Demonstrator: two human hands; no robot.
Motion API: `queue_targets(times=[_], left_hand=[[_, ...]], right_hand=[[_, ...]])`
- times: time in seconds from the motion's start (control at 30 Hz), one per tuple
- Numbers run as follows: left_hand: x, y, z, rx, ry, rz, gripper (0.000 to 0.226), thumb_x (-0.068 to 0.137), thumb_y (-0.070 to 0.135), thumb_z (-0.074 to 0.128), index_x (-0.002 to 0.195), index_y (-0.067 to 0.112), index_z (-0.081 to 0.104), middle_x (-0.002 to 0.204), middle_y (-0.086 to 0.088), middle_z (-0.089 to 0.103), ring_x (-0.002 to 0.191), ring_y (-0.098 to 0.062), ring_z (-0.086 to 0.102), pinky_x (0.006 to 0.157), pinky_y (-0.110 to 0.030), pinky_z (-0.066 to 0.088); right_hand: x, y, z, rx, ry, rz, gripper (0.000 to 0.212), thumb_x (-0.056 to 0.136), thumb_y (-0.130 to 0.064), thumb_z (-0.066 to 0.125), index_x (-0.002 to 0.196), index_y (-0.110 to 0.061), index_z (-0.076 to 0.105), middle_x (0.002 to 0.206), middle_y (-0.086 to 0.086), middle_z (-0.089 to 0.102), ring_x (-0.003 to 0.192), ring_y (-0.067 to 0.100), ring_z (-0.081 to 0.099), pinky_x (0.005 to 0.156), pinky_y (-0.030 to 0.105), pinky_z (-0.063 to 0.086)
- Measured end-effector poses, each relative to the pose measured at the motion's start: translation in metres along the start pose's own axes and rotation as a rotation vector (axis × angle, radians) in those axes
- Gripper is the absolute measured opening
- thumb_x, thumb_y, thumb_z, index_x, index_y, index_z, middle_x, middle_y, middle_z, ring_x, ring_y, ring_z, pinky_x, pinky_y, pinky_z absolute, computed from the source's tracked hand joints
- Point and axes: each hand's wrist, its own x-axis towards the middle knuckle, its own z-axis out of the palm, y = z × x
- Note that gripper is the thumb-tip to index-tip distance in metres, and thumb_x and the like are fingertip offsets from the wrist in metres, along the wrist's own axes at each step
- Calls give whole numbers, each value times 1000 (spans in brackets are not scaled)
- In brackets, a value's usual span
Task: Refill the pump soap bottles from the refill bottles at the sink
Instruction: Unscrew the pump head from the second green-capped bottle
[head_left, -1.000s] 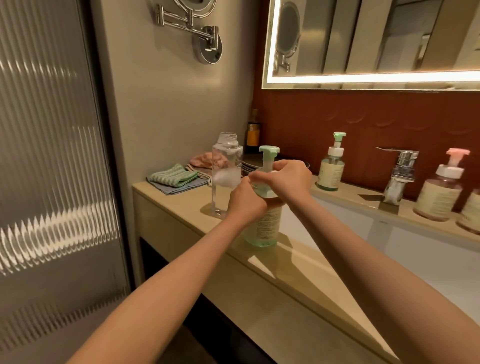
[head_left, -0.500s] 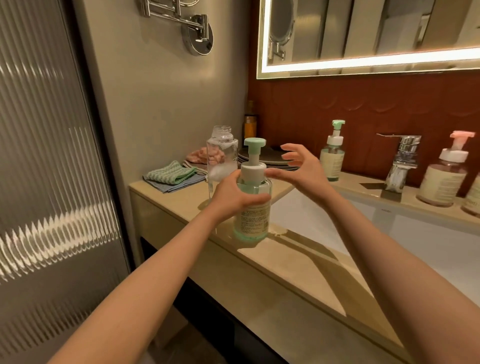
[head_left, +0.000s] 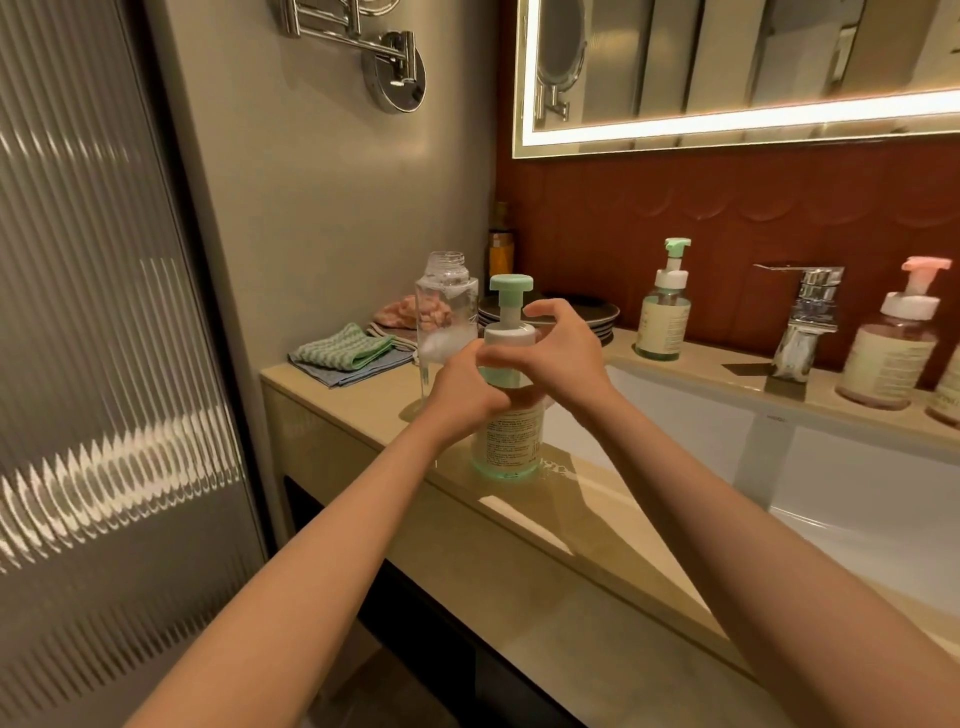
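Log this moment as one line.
left hand: grips green pump bottle body | right hand: curled round its white collar | bottle: upright on counter | clear bottle: uncapped, behind it

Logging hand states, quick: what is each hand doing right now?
Left hand: grips the green pump bottle by its body.
Right hand: fingers curled round the same bottle's white collar.

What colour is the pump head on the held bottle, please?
Mint green pump head, head view.
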Motion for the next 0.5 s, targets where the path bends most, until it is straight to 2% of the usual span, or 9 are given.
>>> queue_targets(times=[0.1, 0.13, 0.2, 0.27, 0.33, 0.43, 0.5], left_hand=[[0, 0, -3, -14, -10, -8, 64, 67, 22, 81, 123, 18, 50, 117, 1, 60, 108, -16, 56, 88, -31, 47], [0, 0, -2, -21, -13, -2, 63, 68, 22, 80, 122, 18, 50, 116, 2, 60, 107, -15, 57, 87, -30, 47], [0, 0, 0, -7, -17, 15, 61, 69, 25, 79, 121, 19, 50, 113, 4, 59, 107, -13, 57, 85, -26, 46], [1, 1, 1, 40, -18, 40, 59, 69, 28, 78, 121, 18, 51, 111, 5, 60, 107, -14, 57, 86, -26, 48], [2, -1, 1, 43, -18, 38, 60, 68, 27, 79, 120, 17, 52, 110, 3, 62, 105, -14, 59, 89, -34, 51], [0, -1, 0, 1, 3, -1, 63, 66, 22, 81, 121, 15, 51, 113, -2, 63, 107, -18, 59, 92, -40, 51], [0, -1, 0, -8, 4, -5, 66, 66, 21, 81, 123, 15, 49, 116, -4, 62, 109, -21, 58, 93, -41, 50]], right_hand=[[1, 0, -12, 261, -187, 55, 71, 69, -13, 78, 131, -16, 44, 120, 7, 60, 99, 13, 57, 80, 24, 47], [1, 1, -14, 298, -252, 67, 70, 73, -13, 75, 134, -15, 41, 123, 7, 58, 102, 13, 55, 77, 21, 43], [1, 4, -13, 265, -311, 79, 73, 75, -25, 75, 136, -16, 38, 127, 3, 53, 113, 18, 51, 83, 25, 40], [1, 6, -9, 184, -265, 62, 80, 71, -37, 76, 137, -17, 36, 126, 2, 50, 114, 17, 48, 87, 29, 40], [0, 5, -4, 113, -157, 6, 83, 66, -42, 79, 134, -17, 38, 124, 1, 50, 110, 15, 49, 86, 29, 43], [0, 5, -4, 15, -49, -91, 73, 65, -43, 80, 125, -19, 45, 108, -7, 51, 98, 11, 49, 79, 25, 43], [0, 5, -3, -41, -31, -112, 69, 66, -45, 79, 123, -20, 47, 104, -9, 50, 95, 10, 50, 80, 27, 47]])
